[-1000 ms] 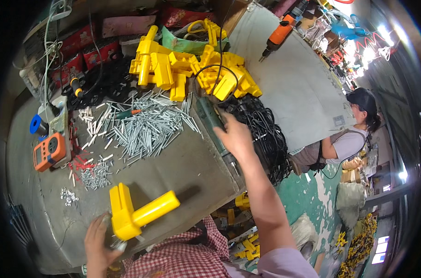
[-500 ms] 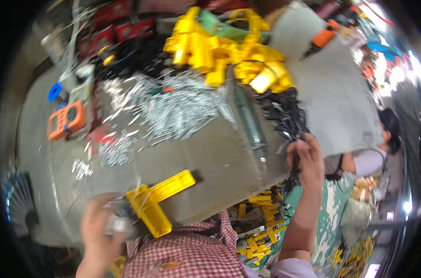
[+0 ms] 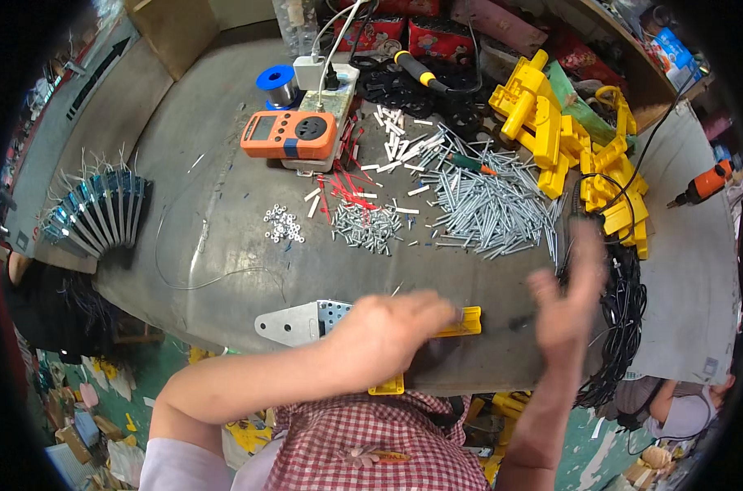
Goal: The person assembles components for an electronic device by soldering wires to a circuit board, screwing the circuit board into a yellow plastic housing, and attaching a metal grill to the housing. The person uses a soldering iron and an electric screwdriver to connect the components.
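My left hand (image 3: 388, 335) reaches across from the left, over a yellow plastic housing (image 3: 467, 321) near the table's front edge. Its fingers point right and are blurred, so their grip is unclear. Most of the housing is hidden under this hand; another yellow end (image 3: 388, 385) shows below the wrist. Left of the hand, a tapered metal plate (image 3: 285, 325) with holes lies in line with the housing. My right hand (image 3: 569, 290) is smeared by motion above the table's right part, thumb apart from the fingers, with nothing visible in it. Black cables (image 3: 625, 315) hang beside it.
Long screws (image 3: 490, 204), short screws (image 3: 367, 229) and nuts (image 3: 283, 225) lie in piles beyond my hands. An orange multimeter (image 3: 289, 137) and a solder spool (image 3: 277, 84) stand back left. Yellow housings (image 3: 543, 123) are heaped back right, near an orange screwdriver (image 3: 702, 184).
The view has swung to the right. My left hand has moved from the metal part across to the yellow housing. My right hand has left the black cables and come up over the table.
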The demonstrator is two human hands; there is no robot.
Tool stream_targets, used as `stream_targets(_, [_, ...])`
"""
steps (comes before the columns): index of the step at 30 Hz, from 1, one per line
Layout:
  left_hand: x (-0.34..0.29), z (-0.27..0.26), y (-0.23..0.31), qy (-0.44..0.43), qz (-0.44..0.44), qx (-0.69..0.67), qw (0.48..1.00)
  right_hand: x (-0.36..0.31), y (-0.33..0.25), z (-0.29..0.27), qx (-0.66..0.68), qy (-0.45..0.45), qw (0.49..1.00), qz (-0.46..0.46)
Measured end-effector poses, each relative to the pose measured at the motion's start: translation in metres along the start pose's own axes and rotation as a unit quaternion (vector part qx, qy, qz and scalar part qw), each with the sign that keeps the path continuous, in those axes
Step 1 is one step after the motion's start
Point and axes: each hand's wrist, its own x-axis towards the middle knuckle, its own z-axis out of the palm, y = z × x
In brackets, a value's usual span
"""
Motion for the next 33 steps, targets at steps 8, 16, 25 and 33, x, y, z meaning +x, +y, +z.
stream_targets(8, [0.081,-0.008,-0.092,0.110,-0.078,0.212,0.968,0.009,0.012,0.091,0.284,-0.248,0.909,0.178])
stream_targets(16, [0.074,0.006,-0.102,0.167,-0.037,0.205,0.964,-0.025,-0.019,0.070,0.400,-0.279,0.841,0.235])
stream_targets(25, [-0.019,-0.025,-0.036,0.152,-0.224,-0.222,0.937,-0.037,-0.052,0.056,0.313,-0.254,0.900,0.166])
stream_targets(33, [-0.036,-0.025,-0.036,0.186,-0.300,-0.536,0.767,-0.044,-0.068,0.066,0.256,-0.202,0.941,0.086])
